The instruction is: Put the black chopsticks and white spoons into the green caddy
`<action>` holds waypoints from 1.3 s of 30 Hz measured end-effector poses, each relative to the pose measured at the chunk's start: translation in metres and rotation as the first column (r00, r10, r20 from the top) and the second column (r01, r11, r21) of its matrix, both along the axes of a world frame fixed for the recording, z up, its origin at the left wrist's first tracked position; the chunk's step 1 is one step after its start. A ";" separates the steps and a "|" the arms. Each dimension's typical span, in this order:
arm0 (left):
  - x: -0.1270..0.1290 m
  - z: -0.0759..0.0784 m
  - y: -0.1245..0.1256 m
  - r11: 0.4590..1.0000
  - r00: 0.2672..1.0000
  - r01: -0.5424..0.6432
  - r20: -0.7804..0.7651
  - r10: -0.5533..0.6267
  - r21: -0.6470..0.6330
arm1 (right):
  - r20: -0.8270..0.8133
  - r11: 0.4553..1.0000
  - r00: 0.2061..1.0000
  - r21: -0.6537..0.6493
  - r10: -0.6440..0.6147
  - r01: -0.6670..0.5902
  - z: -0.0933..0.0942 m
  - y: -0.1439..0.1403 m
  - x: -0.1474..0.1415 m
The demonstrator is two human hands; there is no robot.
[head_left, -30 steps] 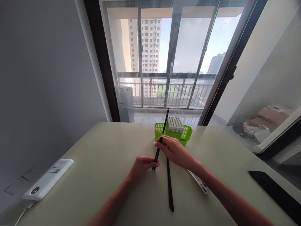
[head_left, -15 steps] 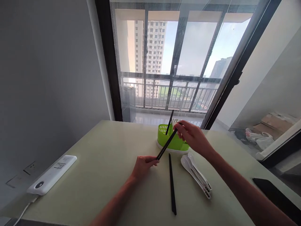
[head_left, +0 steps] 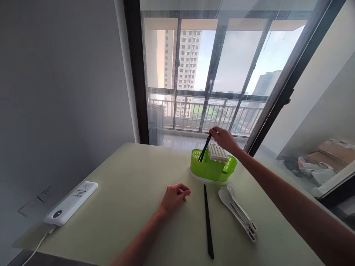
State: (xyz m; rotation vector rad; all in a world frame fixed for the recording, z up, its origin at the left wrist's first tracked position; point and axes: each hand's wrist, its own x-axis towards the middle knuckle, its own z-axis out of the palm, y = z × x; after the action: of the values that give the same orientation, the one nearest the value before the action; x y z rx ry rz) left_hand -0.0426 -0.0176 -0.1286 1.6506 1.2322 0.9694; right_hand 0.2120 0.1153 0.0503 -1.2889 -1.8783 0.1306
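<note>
My right hand (head_left: 223, 139) pinches the top ends of black chopsticks (head_left: 205, 147), whose lower ends are inside the left compartment of a green utensil caddy (head_left: 206, 171). The chopsticks lean to the right; how many are in the caddy I cannot tell. My left hand (head_left: 176, 195) hovers low over the table in front of the caddy, loosely curled, holding nothing, with a gap between thumb and fingers. To its right another pair of black chopsticks (head_left: 208, 221) lies on the table. Farther right rest several white spoons (head_left: 238, 212), bunched together with handles toward me.
The caddy has a white slotted piece (head_left: 217, 152) on top and a white base tray (head_left: 210, 181). A white power strip (head_left: 71, 203) with a cable lies at the left of the pale table (head_left: 133, 173). Behind the table stands a glass door with a dark frame (head_left: 137, 74).
My right hand has carried the chopsticks into the caddy's left compartment. My left hand has let go of their lower ends. The view has shifted slightly.
</note>
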 end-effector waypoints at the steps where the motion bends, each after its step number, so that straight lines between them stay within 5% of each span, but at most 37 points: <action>1: 0.000 0.000 0.000 1.000 1.000 0.002 -0.004 -0.002 -0.006 | 0.023 1.000 1.000 -0.018 0.012 -0.011 -0.005 0.008 -0.004; 8: 0.001 0.000 0.001 1.000 1.000 0.001 -0.031 -0.001 0.010 | 0.126 0.995 0.992 -0.097 0.032 -0.019 -0.031 0.039 -0.012; 14: 0.001 -0.001 0.002 1.000 0.998 -0.001 -0.058 0.002 0.006 | 0.114 0.995 0.990 -0.048 -0.084 0.089 -0.027 0.037 -0.005; 19: 0.001 -0.001 0.002 1.000 0.998 0.003 -0.064 -0.002 0.014 | 0.119 0.994 0.987 0.037 -0.107 0.104 -0.005 0.006 -0.004; 24: 0.002 0.000 0.001 0.999 0.999 0.002 -0.051 0.000 0.033 | 0.314 0.995 0.947 0.048 0.072 -0.092 -0.002 -0.063 -0.005; 28: 0.002 0.003 0.000 0.999 0.998 0.014 -0.070 -0.011 0.037 | 0.435 0.976 0.878 -0.163 0.199 -0.141 -0.031 -0.125 -0.008; 32: 0.003 0.005 -0.001 0.999 0.994 0.012 -0.111 -0.008 0.041 | 0.594 0.916 0.774 -0.399 0.219 0.048 -0.083 -0.168 -0.022; 36: 0.003 0.003 0.000 0.999 0.993 0.022 -0.116 -0.016 0.047 | 0.643 0.854 0.735 -0.489 0.216 0.177 -0.128 -0.188 -0.039; 39: 0.002 0.001 0.002 0.999 0.992 0.032 -0.124 -0.026 0.043 | 0.634 0.827 0.751 -0.512 0.182 0.232 -0.145 -0.187 -0.049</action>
State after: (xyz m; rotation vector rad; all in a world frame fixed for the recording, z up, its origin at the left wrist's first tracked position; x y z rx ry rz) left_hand -0.0405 -0.0158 -0.1276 1.7821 1.2725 0.8941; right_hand 0.1629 -0.0717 -0.0944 -1.9630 -2.5498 0.2553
